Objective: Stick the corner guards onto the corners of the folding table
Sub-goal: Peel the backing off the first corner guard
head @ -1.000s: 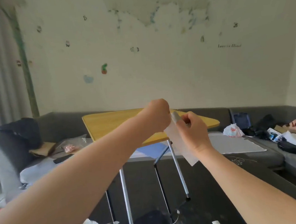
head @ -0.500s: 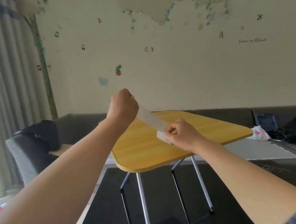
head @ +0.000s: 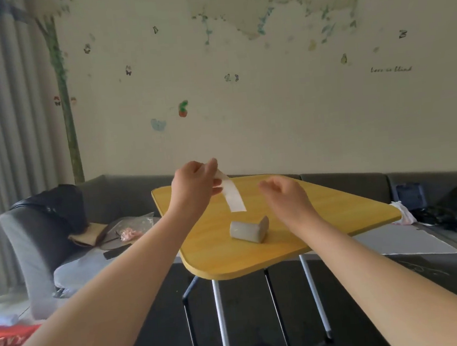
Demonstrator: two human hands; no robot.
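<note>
A yellow folding table (head: pixel 337 212) on metal legs stands in front of me. A grey corner guard (head: pixel 249 230) lies on its top near the middle. My left hand (head: pixel 195 183) is raised above the table's far left part and pinches a white backing strip (head: pixel 232 194) that hangs down from its fingers. My right hand (head: pixel 285 195) hovers above the table to the right of the guard, fingers loosely curled, holding nothing and not touching the guard.
A grey sofa (head: pixel 362 185) runs along the wall behind the table, with bags and clutter (head: pixel 449 213) at its right end. A dark chair with a jacket (head: pixel 45 226) stands at the left. Red cloth (head: pixel 6 339) lies on the floor at the lower left.
The strip has come off the guard. My right hand has let go of the guard, which now lies on the table. My left hand keeps the strip raised.
</note>
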